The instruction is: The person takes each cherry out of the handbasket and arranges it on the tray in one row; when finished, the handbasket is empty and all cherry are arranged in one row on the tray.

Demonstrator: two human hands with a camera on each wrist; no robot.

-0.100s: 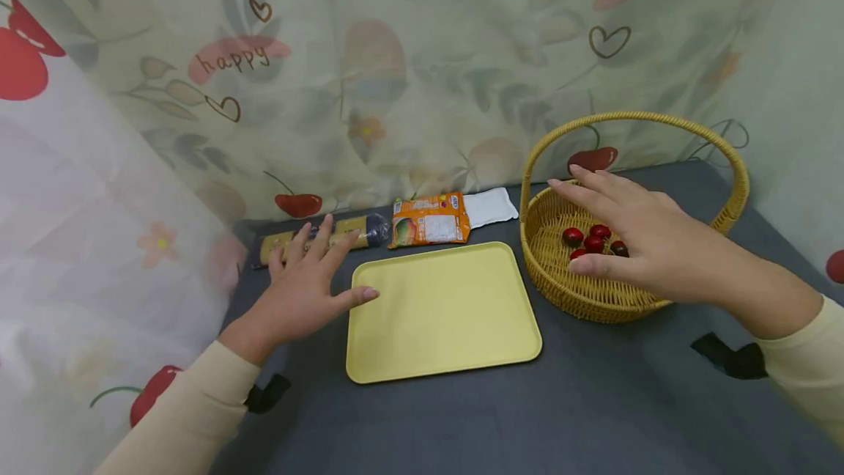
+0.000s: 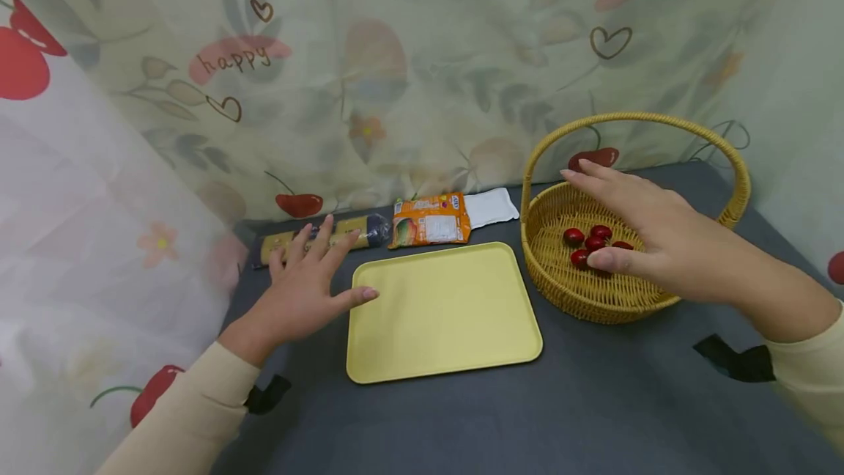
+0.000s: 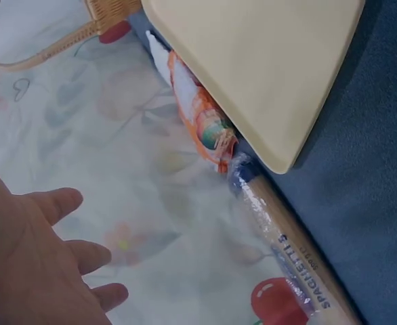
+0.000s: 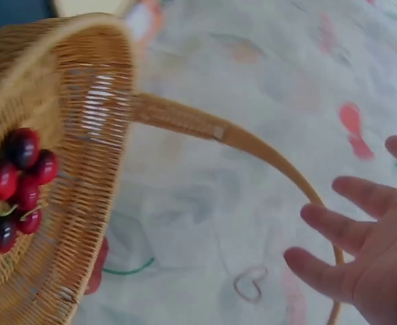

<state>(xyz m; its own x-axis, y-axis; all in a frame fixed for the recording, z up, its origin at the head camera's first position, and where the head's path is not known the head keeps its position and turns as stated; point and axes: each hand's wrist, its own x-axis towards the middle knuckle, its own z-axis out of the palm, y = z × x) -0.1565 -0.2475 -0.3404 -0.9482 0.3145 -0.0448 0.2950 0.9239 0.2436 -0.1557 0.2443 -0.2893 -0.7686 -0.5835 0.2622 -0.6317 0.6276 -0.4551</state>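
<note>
My left hand (image 2: pixel 300 295) hovers with spread fingers beside the left edge of a yellow tray (image 2: pixel 442 314), holding nothing. Beyond its fingertips lies a spaghetti pack (image 3: pixel 286 250), its label legible in the left wrist view. On the right, a wicker basket (image 2: pixel 560 281) with a tall arched handle holds several dark red cherries (image 2: pixel 595 242). My right hand (image 2: pixel 666 233) is held over the basket's right part, fingers extended and thumb apart, gripping nothing. It hides part of the basket and some of the cherries in the head view.
An orange snack packet (image 2: pixel 431 222) and a white packet (image 2: pixel 491 207) lie behind the tray, near a printed curtain (image 2: pixel 422 94). Black straps (image 2: pixel 735 358) show near both wrists. The table is covered in dark grey cloth (image 2: pixel 448 424).
My right hand has moved slightly to the right over the basket, uncovering more of the cherries. My left hand stays where it was.
</note>
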